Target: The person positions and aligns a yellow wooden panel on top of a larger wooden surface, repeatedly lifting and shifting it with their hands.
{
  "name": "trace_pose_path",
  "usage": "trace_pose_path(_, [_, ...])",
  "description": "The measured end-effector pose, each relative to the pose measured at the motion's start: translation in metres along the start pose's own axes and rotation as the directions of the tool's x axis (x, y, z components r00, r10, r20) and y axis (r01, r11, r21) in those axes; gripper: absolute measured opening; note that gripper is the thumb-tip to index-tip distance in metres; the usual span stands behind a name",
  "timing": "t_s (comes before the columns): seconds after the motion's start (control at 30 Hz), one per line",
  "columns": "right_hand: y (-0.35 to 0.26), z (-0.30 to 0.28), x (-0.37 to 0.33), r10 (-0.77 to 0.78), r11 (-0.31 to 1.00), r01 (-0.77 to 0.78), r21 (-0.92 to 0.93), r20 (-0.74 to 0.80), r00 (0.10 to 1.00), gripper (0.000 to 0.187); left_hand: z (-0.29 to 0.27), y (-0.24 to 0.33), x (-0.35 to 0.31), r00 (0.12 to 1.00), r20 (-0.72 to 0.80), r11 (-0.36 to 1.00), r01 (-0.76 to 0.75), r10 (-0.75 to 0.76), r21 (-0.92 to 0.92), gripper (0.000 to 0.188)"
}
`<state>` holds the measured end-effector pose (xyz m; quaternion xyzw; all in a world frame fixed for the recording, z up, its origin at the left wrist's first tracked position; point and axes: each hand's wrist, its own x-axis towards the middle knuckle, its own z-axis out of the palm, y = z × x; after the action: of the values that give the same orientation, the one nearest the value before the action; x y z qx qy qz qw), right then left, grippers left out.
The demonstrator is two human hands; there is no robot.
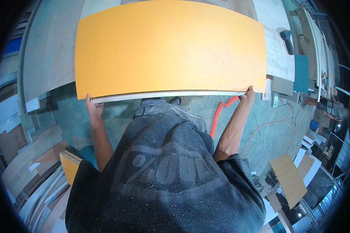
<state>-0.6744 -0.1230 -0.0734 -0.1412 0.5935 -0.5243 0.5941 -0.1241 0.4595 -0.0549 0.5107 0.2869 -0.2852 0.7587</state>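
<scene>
A large flat yellow-orange panel (163, 50) lies across the worktable (46, 54), its long near edge towards me. My left hand (94, 109) grips the near edge close to its left corner, thumb on the edge and the fingers going underneath. Near the right corner, my right hand (247, 95) is closed on the same edge, its thumb on the top face. A pale strip (163, 94) shows just beneath the panel's near edge, between my hands; whether it is part of the panel I cannot tell. Sawdust-like specks lie on the panel's right half.
A dark cordless power tool (287, 42) rests on the table's right side. An orange coiled hose (215, 120) hangs beside my right forearm. Thin cables (256, 132) lie on the floor. Boards (46, 155) are stacked at left, a brown board (288, 180) stands lower right. Another person (332, 110) is far right.
</scene>
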Motion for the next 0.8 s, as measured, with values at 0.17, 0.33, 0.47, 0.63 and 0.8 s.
trace_pose_path(0.17, [-0.002, -0.005, 0.005, -0.012, 1.0, 0.012, 0.0, 0.048, 0.999, 0.043, 0.033, -0.005, 0.001, 0.974, -0.145, 0.984, -0.17, 0.175, 0.045, 0.044])
trace_pose_path(0.33, [-0.001, -0.003, 0.004, 0.001, 1.0, 0.001, -0.022, 0.077, 0.997, 0.043, 0.018, -0.008, 0.004, 0.967, -0.062, 0.962, -0.237, 0.247, 0.134, 0.047])
trace_pose_path(0.47, [-0.003, 0.015, -0.022, 0.029, 0.999, -0.029, -0.044, 0.009, 1.0, 0.039, 0.022, -0.014, -0.007, 0.927, -0.101, 0.918, -0.336, 0.362, 0.212, 0.047])
trace_pose_path(0.63, [-0.013, 0.014, -0.03, 0.001, 0.998, -0.003, -0.058, -0.033, 0.999, 0.04, 0.022, -0.013, 0.008, 0.927, -0.174, 0.913, -0.268, 0.331, 0.308, 0.046])
trace_pose_path(0.8, [-0.011, 0.017, -0.027, -0.02, 0.996, 0.017, -0.083, -0.037, 0.999, 0.04, 0.024, -0.014, 0.011, 0.884, -0.277, 0.889, -0.261, 0.377, 0.377, 0.048])
